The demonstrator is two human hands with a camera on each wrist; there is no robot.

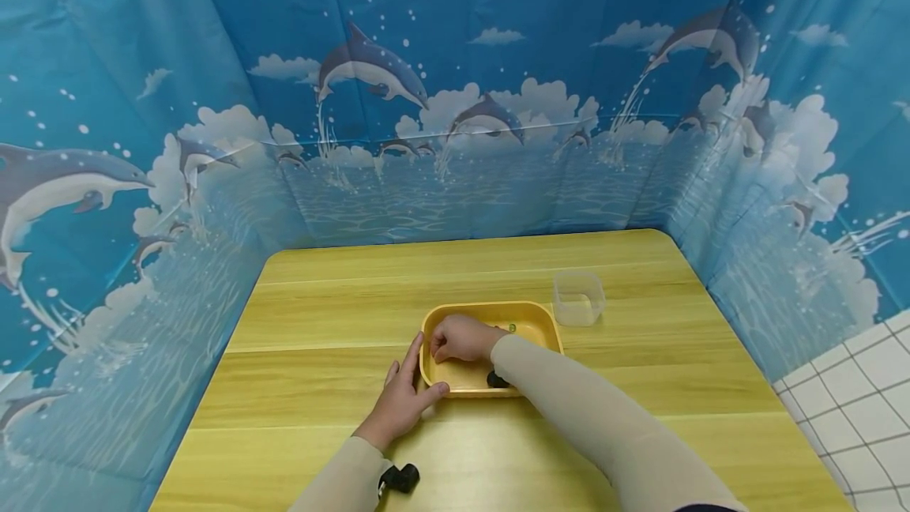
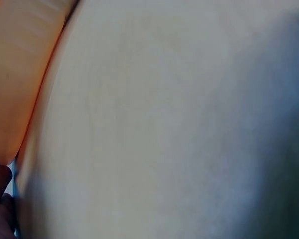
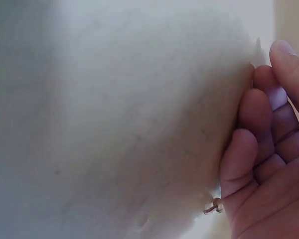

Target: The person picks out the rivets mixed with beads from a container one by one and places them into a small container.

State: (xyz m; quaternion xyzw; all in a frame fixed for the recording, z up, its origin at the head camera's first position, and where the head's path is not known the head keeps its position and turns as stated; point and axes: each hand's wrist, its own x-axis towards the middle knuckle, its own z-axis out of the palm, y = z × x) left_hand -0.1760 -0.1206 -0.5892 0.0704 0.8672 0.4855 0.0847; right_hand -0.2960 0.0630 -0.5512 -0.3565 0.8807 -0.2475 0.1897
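Observation:
A shallow yellow tray [image 1: 465, 308] with rounded corners lies on the table. My left hand [image 1: 400, 405] touches the tray's left end with spread fingers, the thumb at the near corner. The left wrist view shows the tray wall [image 2: 25, 64] and a fingertip [image 2: 0, 181] below it. Inside the tray, my right hand [image 1: 462, 338] reaches down at the left part with bent fingers. In the right wrist view the right hand [image 3: 269, 149] has curled fingers and the thumb near the index fingertip; whether something small is between them is unclear. A tiny green piece [image 1: 512, 328] lies in the tray.
A clear plastic container [image 1: 578, 308] stands on the wooden table [image 1: 341, 299], just right of the tray's far corner. A small brownish curled piece [image 3: 215, 205] shows beside the right hand. Behind the table hangs a blue dolphin-print curtain [image 1: 426, 196].

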